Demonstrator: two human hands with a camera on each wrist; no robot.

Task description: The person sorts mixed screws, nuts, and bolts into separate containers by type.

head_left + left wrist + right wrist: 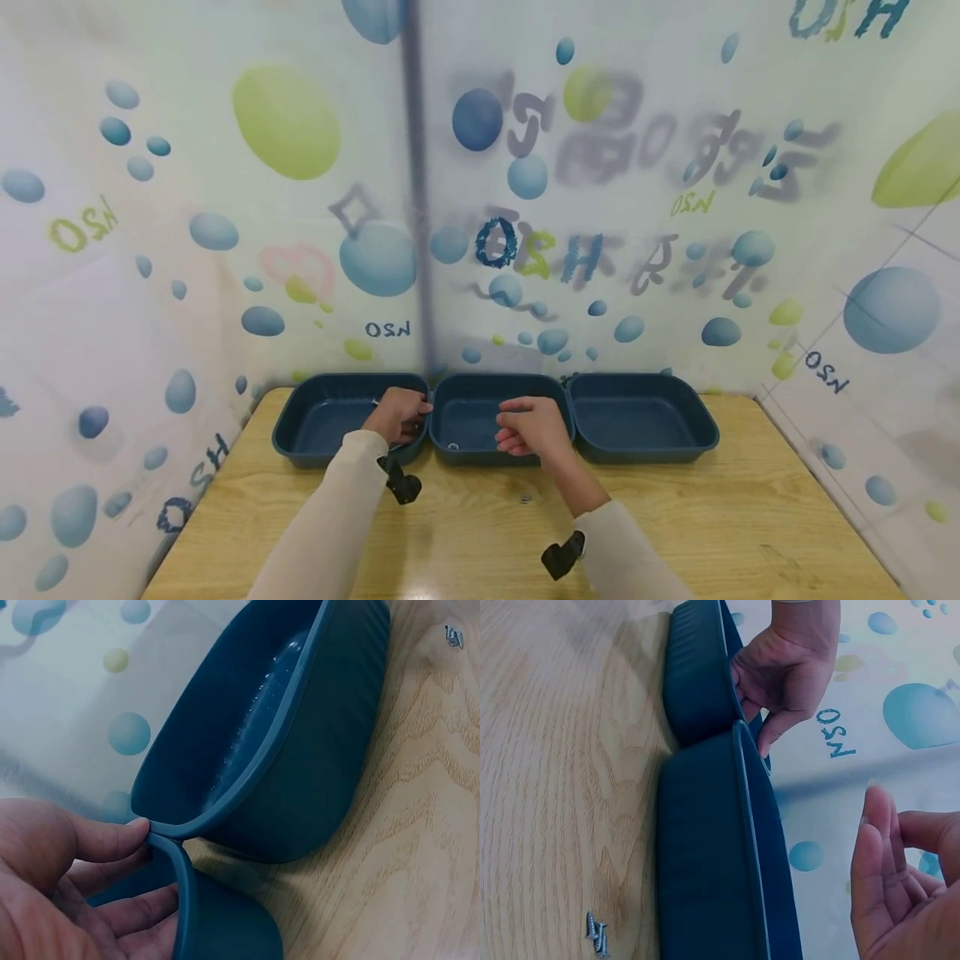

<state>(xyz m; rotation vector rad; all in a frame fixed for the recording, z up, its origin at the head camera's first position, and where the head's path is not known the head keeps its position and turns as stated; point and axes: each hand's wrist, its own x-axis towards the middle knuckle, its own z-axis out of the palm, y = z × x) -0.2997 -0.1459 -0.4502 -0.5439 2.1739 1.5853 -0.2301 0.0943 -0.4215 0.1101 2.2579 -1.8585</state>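
Observation:
My left hand [400,414] reaches into the right end of the left dark-blue bin [300,454]. In the left wrist view, its thumb [112,838] touches the rim where two bins meet, and the other fingers lie loosely inside against the wall; nothing shows between them. Above the middle bin [472,383] hovers my right hand [534,427], its thumb and fingers apart with nothing visible between them. Several small silver screws [597,935] lie on the table in front of the middle bin. A small shiny piece [453,447] sits inside that bin near its front left corner.
A third dark-blue bin [645,417] stands at the right end of the row. The bins sit along the back of the wooden table [465,550]. Close behind and at both sides hangs a patterned curtain [300,208] with blue and green spots.

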